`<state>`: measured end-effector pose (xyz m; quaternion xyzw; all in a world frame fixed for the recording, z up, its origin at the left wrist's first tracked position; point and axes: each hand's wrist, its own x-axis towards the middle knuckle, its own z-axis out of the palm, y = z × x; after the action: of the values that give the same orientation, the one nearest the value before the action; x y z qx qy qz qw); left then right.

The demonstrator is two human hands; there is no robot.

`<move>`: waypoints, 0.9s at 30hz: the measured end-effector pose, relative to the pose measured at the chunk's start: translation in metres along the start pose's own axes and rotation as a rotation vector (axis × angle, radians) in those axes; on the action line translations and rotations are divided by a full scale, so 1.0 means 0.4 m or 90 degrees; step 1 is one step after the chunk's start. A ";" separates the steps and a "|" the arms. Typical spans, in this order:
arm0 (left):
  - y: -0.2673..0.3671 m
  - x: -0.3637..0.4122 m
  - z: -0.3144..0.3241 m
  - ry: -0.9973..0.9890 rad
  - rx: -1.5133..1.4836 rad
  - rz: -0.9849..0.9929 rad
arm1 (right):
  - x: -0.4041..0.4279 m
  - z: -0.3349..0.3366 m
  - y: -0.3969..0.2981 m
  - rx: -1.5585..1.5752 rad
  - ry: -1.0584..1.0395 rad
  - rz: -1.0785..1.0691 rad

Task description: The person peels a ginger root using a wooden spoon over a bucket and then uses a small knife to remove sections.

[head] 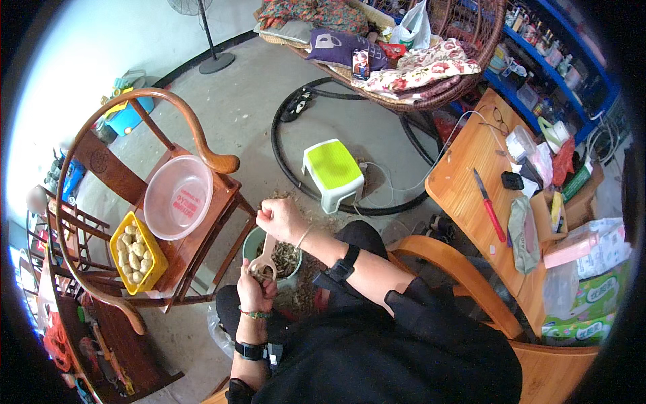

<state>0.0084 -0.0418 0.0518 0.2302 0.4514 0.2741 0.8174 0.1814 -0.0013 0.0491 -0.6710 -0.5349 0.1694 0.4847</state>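
Note:
My right hand [282,219] is closed around the handle of a pale beige Y-shaped peeler [269,247], its wide head pointing down. Just below, my left hand [255,293] grips a small object, apparently a potato, mostly covered by the fingers and the peeler's head. Both hands are over a light green bucket [248,248] that holds brownish peelings [288,257]. To the left, a yellow plastic basket [160,262] of pale potatoes [133,255] rests on a wooden armchair [174,283]. Beside the basket on that seat is a translucent pink basin [166,202] bearing red writing.
Scraps are scattered on the floor around the bucket. A white stool with a green top [333,161] stands ahead. At right, a wooden table [454,166] carries a red-handled knife [489,207], bags and boxes. A hanging wicker chair [419,103] holds cushions and a phone [361,64].

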 end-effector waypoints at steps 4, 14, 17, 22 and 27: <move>-0.007 0.002 -0.022 -0.051 0.006 -0.006 | 0.040 -0.035 0.061 -0.119 0.055 -0.045; -0.012 0.019 -0.036 -0.018 -0.070 -0.027 | 0.003 -0.032 -0.045 -0.011 -0.017 0.008; -0.015 0.018 -0.033 -0.011 -0.054 -0.031 | 0.001 -0.002 -0.034 -0.016 -0.009 -0.028; -0.019 -0.003 -0.035 -0.014 0.060 0.092 | 0.033 -0.026 0.039 -0.109 0.098 -0.082; -0.013 0.008 -0.032 0.007 -0.012 0.064 | 0.018 -0.018 0.016 -0.026 0.043 -0.004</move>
<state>0.0001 -0.0417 0.0405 0.2435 0.4412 0.3201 0.8023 0.1928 0.0018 0.0494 -0.6847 -0.5236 0.1340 0.4890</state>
